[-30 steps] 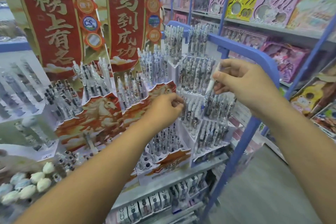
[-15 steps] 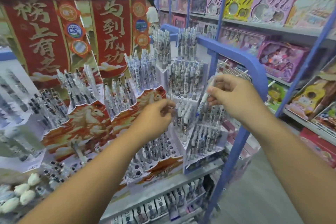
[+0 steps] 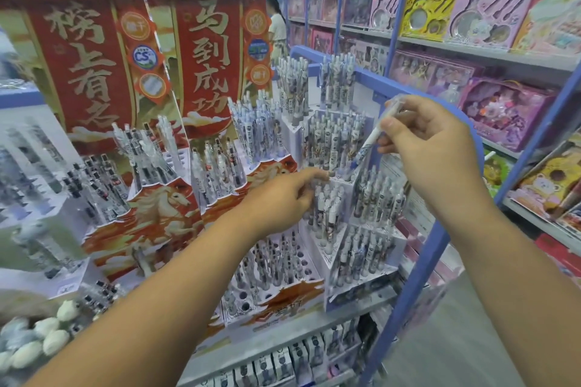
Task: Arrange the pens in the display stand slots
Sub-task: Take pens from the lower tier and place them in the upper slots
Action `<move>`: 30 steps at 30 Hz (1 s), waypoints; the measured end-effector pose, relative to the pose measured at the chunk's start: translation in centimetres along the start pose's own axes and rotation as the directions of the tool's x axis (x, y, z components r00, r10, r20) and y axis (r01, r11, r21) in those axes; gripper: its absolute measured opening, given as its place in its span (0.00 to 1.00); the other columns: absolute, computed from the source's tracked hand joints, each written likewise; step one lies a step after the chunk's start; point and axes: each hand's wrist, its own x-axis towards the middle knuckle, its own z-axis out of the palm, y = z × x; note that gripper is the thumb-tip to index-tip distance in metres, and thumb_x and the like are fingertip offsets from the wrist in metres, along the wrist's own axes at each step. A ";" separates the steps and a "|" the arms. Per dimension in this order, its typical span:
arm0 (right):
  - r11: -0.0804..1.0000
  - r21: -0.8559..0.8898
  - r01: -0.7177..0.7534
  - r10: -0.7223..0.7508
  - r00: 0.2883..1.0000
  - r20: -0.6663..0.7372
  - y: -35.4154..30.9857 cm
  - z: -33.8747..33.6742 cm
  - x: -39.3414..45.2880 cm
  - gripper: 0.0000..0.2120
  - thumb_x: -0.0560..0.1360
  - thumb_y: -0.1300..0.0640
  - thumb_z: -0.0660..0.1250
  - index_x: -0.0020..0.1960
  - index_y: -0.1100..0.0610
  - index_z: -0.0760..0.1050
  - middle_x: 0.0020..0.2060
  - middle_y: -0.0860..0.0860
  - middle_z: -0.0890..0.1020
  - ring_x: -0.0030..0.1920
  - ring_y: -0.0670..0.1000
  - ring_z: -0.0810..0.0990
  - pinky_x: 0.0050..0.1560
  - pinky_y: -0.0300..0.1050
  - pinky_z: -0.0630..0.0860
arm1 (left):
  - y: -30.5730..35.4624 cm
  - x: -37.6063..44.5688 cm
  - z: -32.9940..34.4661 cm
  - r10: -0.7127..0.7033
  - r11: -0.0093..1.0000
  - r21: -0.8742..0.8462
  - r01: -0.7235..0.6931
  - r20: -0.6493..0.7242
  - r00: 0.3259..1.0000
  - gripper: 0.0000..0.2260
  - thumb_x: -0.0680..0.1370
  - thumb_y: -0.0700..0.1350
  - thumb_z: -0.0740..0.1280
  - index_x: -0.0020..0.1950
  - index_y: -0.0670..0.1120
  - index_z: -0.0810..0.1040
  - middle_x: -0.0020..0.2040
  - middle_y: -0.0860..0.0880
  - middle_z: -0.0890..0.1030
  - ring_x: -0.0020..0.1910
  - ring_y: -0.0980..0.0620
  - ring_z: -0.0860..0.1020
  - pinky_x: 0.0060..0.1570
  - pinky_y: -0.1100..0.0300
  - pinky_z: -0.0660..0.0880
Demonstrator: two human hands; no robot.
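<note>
My right hand (image 3: 430, 141) pinches one white pen (image 3: 372, 135) between thumb and fingertips, the grip closed on its upper half. The pen is tilted, its top up by my knuckles and its lower, blue-marked end pointing down-left toward the white display stand (image 3: 333, 198), just above a row of pens standing in the stand's middle tier. I cannot tell whether its tip touches a slot.

My left hand (image 3: 283, 198) reaches in from below with fingers stretched forward and lightly curled, the fingertips at the tops of the pens in the tier under that one; motion blur keeps me from telling whether that grip is pinching anything.

The stand rises in steps, each holding upright patterned pens. Its lowest front tray shows several open round holes. Small labels on some pens read "3.00".

Behind and left stand two red banners (image 3: 91, 66) with large gold characters: the left reads "榜上有名", the right "马到成功". A round badge (image 3: 145, 55) on the left banner shows "CS". Below them a galloping horse (image 3: 163, 204) is printed on the red-and-white stand front.

A blue metal frame (image 3: 418, 276) borders the shelf to the right, and pink and yellow boxed toy sets (image 3: 490, 19) fill the shelves beyond. A person (image 3: 276, 28) stands far down the aisle.
</note>
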 end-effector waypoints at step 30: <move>0.836 -0.549 0.013 0.079 0.987 0.143 -1.7 2.4 6.2 0.04 0.82 0.60 0.65 0.53 0.60 0.75 0.49 0.57 0.82 0.48 0.60 0.82 0.49 0.55 0.79 | 0.0 -1.3 -1.1 -0.054 0.992 -0.120 0.027 -0.226 0.973 0.12 0.84 0.47 0.61 0.64 0.57 0.78 0.37 0.54 0.83 0.24 0.56 0.72 0.26 0.58 0.71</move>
